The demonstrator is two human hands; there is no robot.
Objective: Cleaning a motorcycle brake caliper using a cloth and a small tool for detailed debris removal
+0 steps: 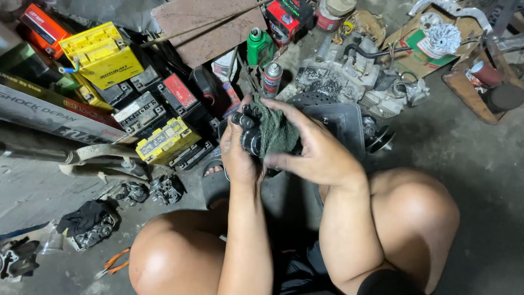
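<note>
I squat on a concrete floor, both knees in view. My left hand (239,155) grips a small black metal engine part (248,133) with round knobs on top. My right hand (311,147) presses a dark green rag (278,131) against that part, fingers spread over the cloth. Both hands are held together above a dark plastic tray (341,123) on the floor. Much of the part is hidden by the rag and my fingers.
Several yellow, red and black batteries (101,54) are stacked at the left. A grey engine block (349,76), spray can (272,79) and green bottle (256,46) lie ahead. Orange-handled pliers (112,263) and small carburettor parts (164,189) sit lower left. Cardboard (420,57) with parts lies upper right.
</note>
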